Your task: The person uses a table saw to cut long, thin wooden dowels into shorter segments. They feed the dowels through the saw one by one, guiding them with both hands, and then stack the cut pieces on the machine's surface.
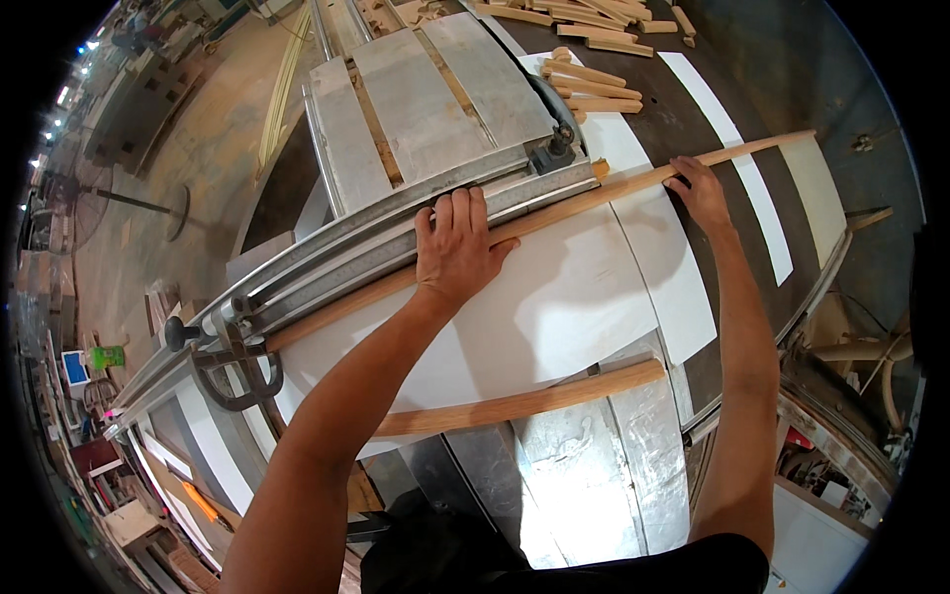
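Note:
A long wooden strip (594, 203) lies slantwise along a metal fence (356, 259), over a white panel (584, 287). My left hand (455, 243) presses at the middle of the strip, its fingers curled over the fence and its thumb along the wood. Farther right, my right hand (701, 193) pinches the strip between thumb and fingers; the strip's far end reaches past it. At the fence's left end sits a dark metal clamp-like bracket (237, 371), close to the strip's near end. A second wooden strip (534, 403) rests along the panel's near edge.
Several short wood offcuts (599, 87) lie on the dark tabletop (653, 109) at the back. Slotted metal table plates (426, 104) stand beyond the fence. An orange-handled tool (203, 503) lies at lower left; a fan (89, 203) stands on the floor beyond.

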